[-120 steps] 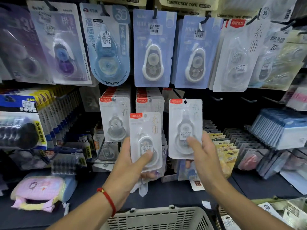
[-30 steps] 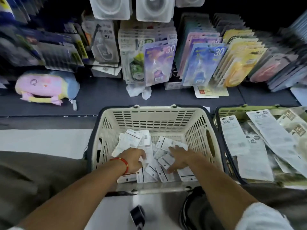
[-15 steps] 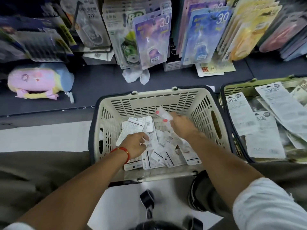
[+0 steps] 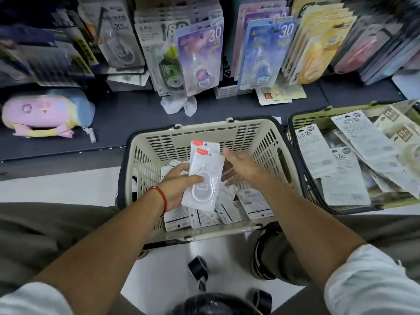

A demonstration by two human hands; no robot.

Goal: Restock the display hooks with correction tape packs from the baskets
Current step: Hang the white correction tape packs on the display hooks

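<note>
Two correction tape packs [image 4: 203, 176], stacked and red-tabbed, sit pinched in the left hand [image 4: 175, 189] at frame centre, over the cream basket [image 4: 270, 142] of loose packs. Beside them the right hand [image 4: 241, 169] hovers with fingers spread, holding nothing. Farther up, hanging packs [image 4: 200, 57] crowd the display.

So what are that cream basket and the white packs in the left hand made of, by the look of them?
Cream basket: probably moulded plastic, matte, judging by the slotted walls and rounded rim.
White packs, held by the left hand: seemingly card backing under a clear, glossy plastic blister, which catches the light; the card may itself be plastic.
</note>
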